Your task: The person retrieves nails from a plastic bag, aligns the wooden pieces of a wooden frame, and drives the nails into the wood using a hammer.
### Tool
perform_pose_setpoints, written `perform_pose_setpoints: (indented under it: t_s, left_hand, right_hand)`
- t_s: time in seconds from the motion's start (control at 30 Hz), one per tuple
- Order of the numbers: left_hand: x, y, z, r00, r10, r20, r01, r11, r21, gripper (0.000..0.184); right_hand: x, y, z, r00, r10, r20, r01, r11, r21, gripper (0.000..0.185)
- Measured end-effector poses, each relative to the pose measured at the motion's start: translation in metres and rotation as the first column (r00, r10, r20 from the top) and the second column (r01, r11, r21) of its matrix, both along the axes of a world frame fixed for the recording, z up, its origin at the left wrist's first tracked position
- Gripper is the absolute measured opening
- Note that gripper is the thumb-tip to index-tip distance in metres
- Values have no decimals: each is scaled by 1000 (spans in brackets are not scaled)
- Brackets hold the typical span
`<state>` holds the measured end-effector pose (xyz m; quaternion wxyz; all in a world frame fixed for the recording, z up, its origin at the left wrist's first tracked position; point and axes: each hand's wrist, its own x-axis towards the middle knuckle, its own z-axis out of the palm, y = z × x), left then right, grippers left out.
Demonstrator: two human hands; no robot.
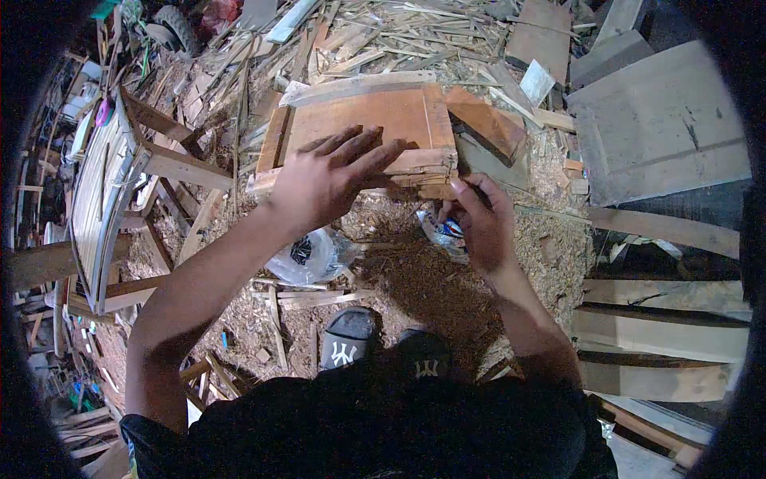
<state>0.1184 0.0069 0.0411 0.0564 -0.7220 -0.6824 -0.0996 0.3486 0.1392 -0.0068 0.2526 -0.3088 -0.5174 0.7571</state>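
Observation:
A brown wooden panel with a raised frame (359,116) lies in front of me, its near edge facing my body. My left hand (331,176) rests palm down across its near frame bar, fingers stretched and spread. At the near right corner, my right hand (483,219) has its thumb and fingers curled on the end of a short wooden strip (435,191) along that edge. Some of its fingertips are hidden. Just below the left hand sits a clear plastic bag (307,259) with dark contents. A smaller printed plastic packet (445,231) lies below the right hand.
Sawdust and wood scraps (383,44) cover the ground beyond the panel. To the left stands a wooden frame with a curved edge (108,184). Large boards (662,128) and stacked planks (662,331) are on the right. My sandal (347,339) is below.

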Motion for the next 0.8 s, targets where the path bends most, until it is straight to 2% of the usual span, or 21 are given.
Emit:
perform_pose_setpoints:
  t_s: [0.27,0.33,0.43,0.77,0.8]
  left_hand:
    - [-1,-2,-4,999,4,-41,-4,1000,4,62]
    - [0,-1,-3,998,7,-58,-6,1000,6,63]
    - [0,-1,-1,1000,-2,5,2,1000,7,63]
    - [-1,-1,0,1000,2,16,-2,1000,6,63]
    - [-1,-1,1,1000,7,19,-7,1000,1,63]
  right_hand:
    - [2,-2,4,999,-35,-35,33,998,-44,10]
    - [3,1,3,999,3,-40,-1,998,56,9]
    - [-1,-1,5,999,-26,-48,33,989,142,11]
    - [2,2,-6,996,-11,-88,20,994,106,16]
    - [4,4,-3,1000,-12,-22,15,990,141,17]
